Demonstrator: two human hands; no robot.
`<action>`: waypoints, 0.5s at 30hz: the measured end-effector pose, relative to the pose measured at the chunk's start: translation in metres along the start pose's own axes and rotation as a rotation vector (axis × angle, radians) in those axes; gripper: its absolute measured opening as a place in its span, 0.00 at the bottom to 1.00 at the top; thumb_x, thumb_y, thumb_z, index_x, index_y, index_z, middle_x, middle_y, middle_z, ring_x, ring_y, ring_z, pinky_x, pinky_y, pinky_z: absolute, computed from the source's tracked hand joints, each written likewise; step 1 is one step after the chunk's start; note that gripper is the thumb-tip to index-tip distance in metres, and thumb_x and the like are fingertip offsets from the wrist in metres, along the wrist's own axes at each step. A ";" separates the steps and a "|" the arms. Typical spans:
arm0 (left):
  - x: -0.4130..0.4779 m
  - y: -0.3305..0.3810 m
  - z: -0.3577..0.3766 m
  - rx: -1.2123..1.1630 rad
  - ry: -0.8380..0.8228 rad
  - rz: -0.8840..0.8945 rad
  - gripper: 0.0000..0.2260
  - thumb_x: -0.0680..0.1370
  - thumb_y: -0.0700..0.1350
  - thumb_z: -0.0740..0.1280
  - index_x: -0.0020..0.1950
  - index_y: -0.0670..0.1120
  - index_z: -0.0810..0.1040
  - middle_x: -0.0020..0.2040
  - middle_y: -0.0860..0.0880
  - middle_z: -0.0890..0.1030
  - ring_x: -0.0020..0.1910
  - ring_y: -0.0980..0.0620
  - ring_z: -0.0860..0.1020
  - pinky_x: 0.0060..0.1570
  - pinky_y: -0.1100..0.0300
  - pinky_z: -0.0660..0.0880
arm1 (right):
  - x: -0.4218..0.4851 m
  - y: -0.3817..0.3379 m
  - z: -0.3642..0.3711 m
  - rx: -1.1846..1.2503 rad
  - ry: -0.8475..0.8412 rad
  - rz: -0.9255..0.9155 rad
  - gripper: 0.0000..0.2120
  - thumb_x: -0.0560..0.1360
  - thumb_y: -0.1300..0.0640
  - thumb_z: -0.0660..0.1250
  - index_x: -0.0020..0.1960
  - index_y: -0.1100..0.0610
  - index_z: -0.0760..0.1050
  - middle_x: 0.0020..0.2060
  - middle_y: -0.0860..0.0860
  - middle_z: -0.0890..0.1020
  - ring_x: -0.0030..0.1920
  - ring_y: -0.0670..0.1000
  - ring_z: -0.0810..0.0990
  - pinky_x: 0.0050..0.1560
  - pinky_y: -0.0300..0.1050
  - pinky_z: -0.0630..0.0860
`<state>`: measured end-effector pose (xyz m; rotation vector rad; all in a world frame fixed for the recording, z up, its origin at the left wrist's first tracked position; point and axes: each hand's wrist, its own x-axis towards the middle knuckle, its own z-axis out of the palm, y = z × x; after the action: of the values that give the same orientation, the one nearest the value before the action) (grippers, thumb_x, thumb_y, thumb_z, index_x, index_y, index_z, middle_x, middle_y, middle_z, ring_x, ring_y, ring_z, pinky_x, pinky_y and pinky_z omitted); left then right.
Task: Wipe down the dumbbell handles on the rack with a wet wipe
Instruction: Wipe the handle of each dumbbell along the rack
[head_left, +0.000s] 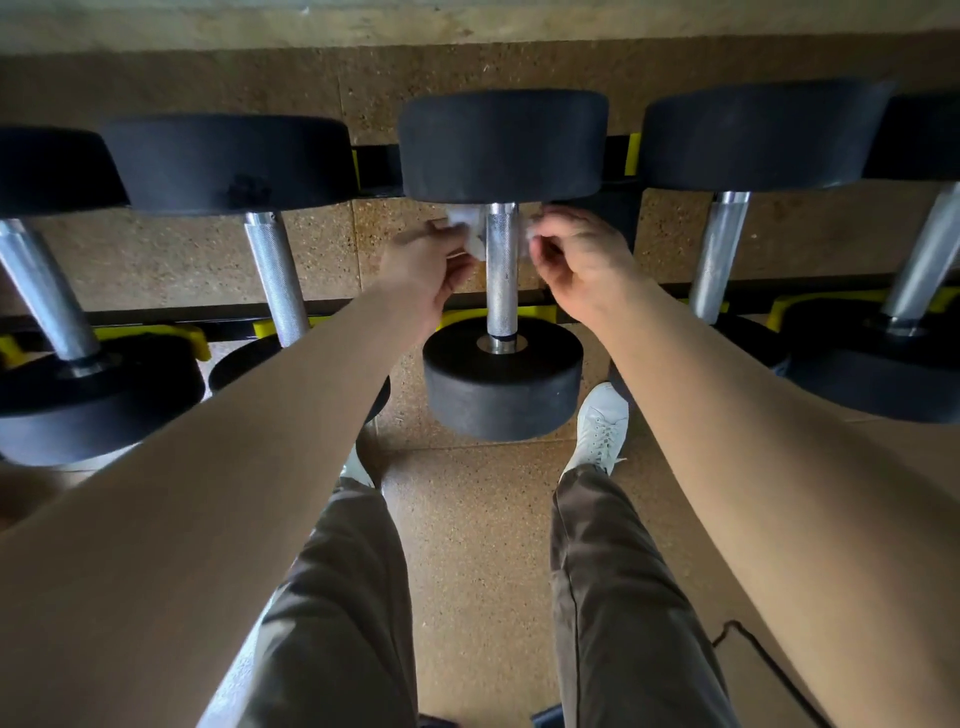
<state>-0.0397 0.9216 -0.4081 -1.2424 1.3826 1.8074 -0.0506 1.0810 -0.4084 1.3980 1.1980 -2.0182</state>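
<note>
Head view: the knurled steel handle (502, 270) of the middle black rubber-headed dumbbell (501, 387) runs near to far, resting across a black rack with yellow cradles (537, 313). A crumpled white wet wipe (464, 222) lies against the handle's far end, on its left side, just below the far head. The left hand (426, 260) pinches it there. The right hand (576, 265), fingers curled, sits just right of the handle, pinching a sliver of white.
</note>
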 end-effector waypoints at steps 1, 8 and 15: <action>0.002 -0.003 0.004 0.065 0.011 0.002 0.04 0.79 0.38 0.69 0.53 0.44 0.80 0.48 0.46 0.85 0.43 0.52 0.83 0.38 0.64 0.78 | -0.001 -0.003 -0.009 0.014 0.019 0.012 0.07 0.72 0.72 0.69 0.44 0.61 0.78 0.49 0.59 0.80 0.47 0.53 0.81 0.37 0.37 0.80; 0.000 -0.018 -0.027 0.352 -0.078 -0.029 0.04 0.80 0.38 0.67 0.49 0.45 0.80 0.37 0.48 0.75 0.32 0.54 0.70 0.30 0.61 0.66 | -0.006 0.020 -0.018 -0.165 -0.035 0.038 0.09 0.72 0.75 0.69 0.46 0.62 0.78 0.44 0.59 0.82 0.43 0.53 0.82 0.37 0.38 0.80; -0.009 -0.031 -0.029 0.738 -0.140 0.205 0.07 0.77 0.41 0.73 0.43 0.53 0.81 0.39 0.53 0.81 0.39 0.55 0.77 0.41 0.62 0.72 | -0.005 0.018 -0.044 -0.724 0.009 -0.113 0.10 0.70 0.73 0.69 0.39 0.59 0.79 0.33 0.55 0.80 0.34 0.50 0.78 0.37 0.42 0.76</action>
<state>-0.0001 0.9059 -0.4153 -0.5914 1.8951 1.2604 -0.0115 1.1063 -0.4170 0.9841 1.7966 -1.3953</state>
